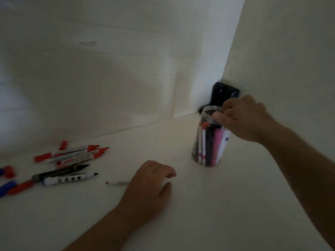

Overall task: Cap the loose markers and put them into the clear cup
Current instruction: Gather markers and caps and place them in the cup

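Observation:
The clear cup (208,149) stands near the corner at right, holding several capped pink, black and white markers. My right hand (243,120) is at its rim, with thumb and fingers pinching the top of a red-ended marker (206,125) that stands inside the cup; blur hides the details. My left hand (148,185) rests on the white table with its fingers curled over one end of a thin red-tipped marker (116,182). Loose red markers (78,154), a black marker (59,172) and a white marker (70,178) lie at left.
Loose red and blue caps (9,180) lie at the far left edge. A dark object (224,95) sits in the corner behind the cup. White walls close in at the back and right of the white table (199,205).

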### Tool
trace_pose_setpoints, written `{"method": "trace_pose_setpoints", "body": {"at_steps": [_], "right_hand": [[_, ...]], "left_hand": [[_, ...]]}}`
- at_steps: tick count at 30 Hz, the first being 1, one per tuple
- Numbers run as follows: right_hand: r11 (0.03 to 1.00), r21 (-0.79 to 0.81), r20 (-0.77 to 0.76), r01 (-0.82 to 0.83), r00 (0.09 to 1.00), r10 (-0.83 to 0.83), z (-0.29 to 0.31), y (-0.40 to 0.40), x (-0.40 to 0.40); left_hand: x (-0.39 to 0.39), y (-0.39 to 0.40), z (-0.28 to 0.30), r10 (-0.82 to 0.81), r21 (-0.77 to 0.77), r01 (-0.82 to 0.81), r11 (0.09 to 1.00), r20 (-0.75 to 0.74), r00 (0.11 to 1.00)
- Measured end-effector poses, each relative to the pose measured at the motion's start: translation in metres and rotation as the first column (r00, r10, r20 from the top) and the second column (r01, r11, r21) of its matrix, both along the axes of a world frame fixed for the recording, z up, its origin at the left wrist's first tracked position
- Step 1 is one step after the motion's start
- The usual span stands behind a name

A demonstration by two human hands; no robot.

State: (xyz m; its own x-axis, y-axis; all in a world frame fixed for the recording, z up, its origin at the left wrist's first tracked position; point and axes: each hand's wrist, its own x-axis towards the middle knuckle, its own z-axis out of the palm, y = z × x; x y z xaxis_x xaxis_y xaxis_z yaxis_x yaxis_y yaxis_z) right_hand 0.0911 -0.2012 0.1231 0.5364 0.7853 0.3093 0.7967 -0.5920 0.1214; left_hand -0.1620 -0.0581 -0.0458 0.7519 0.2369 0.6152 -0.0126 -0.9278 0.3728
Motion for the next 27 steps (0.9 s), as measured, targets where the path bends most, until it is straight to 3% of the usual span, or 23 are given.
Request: {"method": "trace_pose_setpoints", "body": {"at_steps": [3, 4, 6, 11, 15, 19, 22, 27], "right_hand": [[0.905, 0.357, 0.254, -0.231, 0.956, 0.144, -0.005, 0.012, -0.017], [0.837, 0.436, 0.267, -0.33, 0.936, 0.23, -0.009, 0.021, -0.031], [0.772, 0.481, 0.15, -0.415, 0.907, 0.394, -0.025, 0.046, -0.072], [0.752, 0.39, -0.151, -0.531, 0.769, 0.621, -0.096, 0.115, -0.162], [0.778, 0.273, -0.278, -0.566, 0.728, 0.627, -0.13, 0.164, -0.2], [0.766, 0.195, -0.276, -0.613, 0.715, 0.643, -0.126, 0.206, -0.243], [0.763, 0.136, -0.332, -0.632, 0.697, 0.636, -0.114, 0.231, -0.269], [0.775, -0.041, -0.344, -0.63, 0.737, 0.581, -0.109, 0.232, -0.28]], "left_hand": [[-0.01, 0.003, 0.006, 0.03, -0.09, -0.027, 0.996, 0.038, 0.999], [-0.017, 0.007, 0.011, 0.06, -0.123, -0.053, 0.991, 0.054, 0.997], [-0.036, 0.021, 0.021, 0.132, -0.174, -0.114, 0.978, 0.096, 0.987], [-0.123, 0.082, 0.033, 0.416, -0.197, -0.4, 0.895, 0.051, 0.908], [-0.208, 0.146, 0.025, 0.683, -0.212, -0.676, 0.706, -0.049, 0.729], [-0.251, 0.17, 0.01, 0.783, -0.367, -0.79, 0.492, -0.21, 0.585], [-0.252, 0.172, 0.003, 0.764, -0.409, -0.766, 0.496, -0.214, 0.609], [-0.25, 0.174, 0.001, 0.673, -0.283, -0.737, 0.614, -0.3, 0.676]]}}
